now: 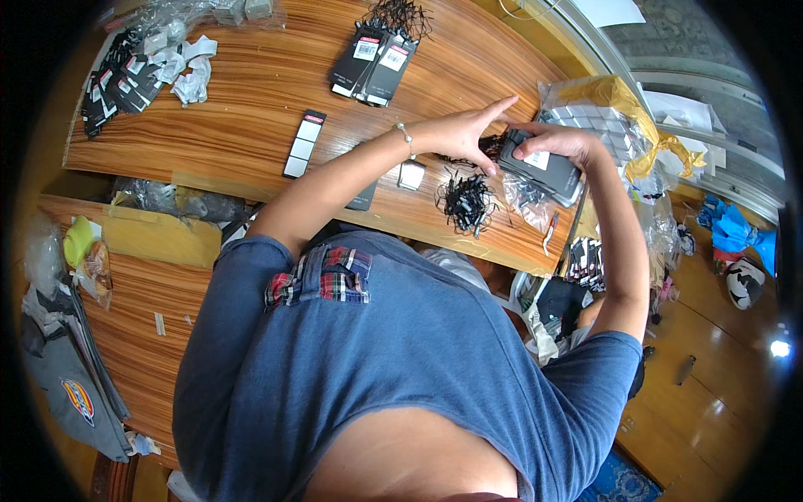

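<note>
My right hand [566, 144] is closed on a stack of black hang tags [548, 177] at the right end of the table, its thumb on top near a white label. Just left of the stack, my left hand [464, 132] is open, thumb and fingers spread, holding nothing. Dark strings show between the two hands. Below my left hand lies a tangled heap of black tag strings [467, 206]. Beside that is a small white label stack [411, 175]. Further left is a black strip with white labels [304, 144]. Small thread snips [550, 233] lie near the table edge.
More black hang tags [374, 71] with strings lie at the far middle. Another fan of tags [125, 84] and white cloth-like bundles [195, 71] are at far left. A taped clear bag of pale blocks [598, 117] stands beyond my right hand.
</note>
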